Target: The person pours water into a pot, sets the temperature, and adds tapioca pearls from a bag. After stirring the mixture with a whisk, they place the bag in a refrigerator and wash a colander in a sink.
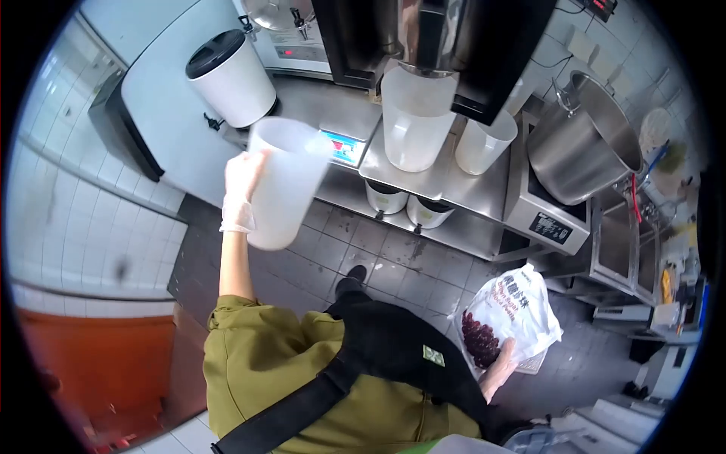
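Observation:
My left hand (pixel 243 181), in a clear glove, is closed round the handle side of a tall frosted plastic pitcher (pixel 283 189), raised over the floor in front of the counter. The pitcher is slightly tilted, and no contents can be made out. My right hand (pixel 499 368), also gloved, grips the lower edge of a white bag of tapioca pearls (pixel 508 314), printed with dark red pearls and lettering. The bag hangs out to my right, apart from the counter; some of my fingers are hidden by it.
A steel counter (pixel 469 193) runs ahead, bearing a scale (pixel 342 147), a large clear jug (pixel 416 121), a smaller jug (pixel 485 144) and a white dispenser (pixel 234 83). At right, a big steel pot (pixel 582 144) stands on a cooker (pixel 546 219), beside a sink (pixel 614 242).

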Available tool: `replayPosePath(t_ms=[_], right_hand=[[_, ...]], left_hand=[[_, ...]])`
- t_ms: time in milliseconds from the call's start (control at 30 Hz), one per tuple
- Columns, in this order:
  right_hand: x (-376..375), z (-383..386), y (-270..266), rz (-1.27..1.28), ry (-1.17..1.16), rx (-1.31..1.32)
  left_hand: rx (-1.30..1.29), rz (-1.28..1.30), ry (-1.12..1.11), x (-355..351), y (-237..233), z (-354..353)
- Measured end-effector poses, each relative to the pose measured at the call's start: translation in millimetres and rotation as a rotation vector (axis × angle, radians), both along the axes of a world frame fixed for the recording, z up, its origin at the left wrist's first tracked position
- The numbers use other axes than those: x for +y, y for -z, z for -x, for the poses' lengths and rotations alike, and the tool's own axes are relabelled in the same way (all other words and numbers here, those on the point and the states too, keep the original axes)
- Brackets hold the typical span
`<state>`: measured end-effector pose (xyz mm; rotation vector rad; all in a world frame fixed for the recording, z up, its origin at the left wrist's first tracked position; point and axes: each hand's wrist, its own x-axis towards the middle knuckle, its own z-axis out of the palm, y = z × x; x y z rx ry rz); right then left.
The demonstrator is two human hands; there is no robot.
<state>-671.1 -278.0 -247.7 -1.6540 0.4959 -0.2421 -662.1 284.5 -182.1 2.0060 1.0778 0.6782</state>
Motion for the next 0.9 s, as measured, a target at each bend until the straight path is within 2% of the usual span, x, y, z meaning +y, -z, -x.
replayPosePath(t_ms=[33, 133, 167, 267, 333, 367, 400, 433, 500, 600, 633, 667, 733, 800, 833, 867, 900], right_hand=[[27, 0, -5, -0.035, 0.015, 0.003], [80, -3, 11, -0.056, 0.084, 0.040], [42, 6, -16, -0.070, 0.079, 0.032], [101, 0, -15, -0.073, 0.061, -0.043], [114, -2, -9, -0.024, 0.067, -0.065], [123, -1, -13, -0.059, 0.073, -0.081], [60, 9, -44, -0.065, 0.069, -0.057], [70, 7, -38, -0.068, 0.097, -0.068], [82, 7, -47, -0.069, 0.082, -0.067], [87, 9, -53, 0.086, 0.061, -0.152], [44, 2, -61, 0.131, 0.085, -0.129], [48, 1, -59, 0.063, 0.128, -0.130], [48, 0, -59, 0.004, 0.157, -0.113], [41, -1, -45, 0.016, 0.188, -0.095], [32, 2, -30, 0.027, 0.176, -0.058], [-1, -7, -22, 0.026, 0.173, -0.044], [-35, -16, -14, 0.024, 0.171, -0.031]], left_hand=[[-0.178, 0.039, -0.070, 19, -3, -6], [-0.524, 0.231, -0.056, 74, 9, -31], [-0.565, 0.279, -0.054, 25, -11, -29], [-0.756, 0.156, 0.079, 50, 4, -72], [-0.827, 0.205, 0.117, 51, 18, -105], [-0.826, 0.218, 0.138, 50, 26, -119], [-0.787, 0.256, 0.132, -22, 23, -115], [-0.804, 0.259, 0.166, -13, 37, -134], [-0.804, 0.102, 0.193, -13, 57, -154], [-0.771, -0.065, 0.269, -31, 56, -179], [-0.767, -0.053, 0.315, -74, 68, -182], [-0.766, -0.065, 0.376, -65, 69, -185], [-0.577, -0.102, 0.443, -45, 70, -189], [-0.296, -0.083, 0.351, -21, 83, -196], [-0.389, -0.187, 0.242, -19, 96, -191], [-0.475, -0.293, 0.115, -98, 129, -200], [-0.399, -0.309, -0.062, -116, 122, -191]])
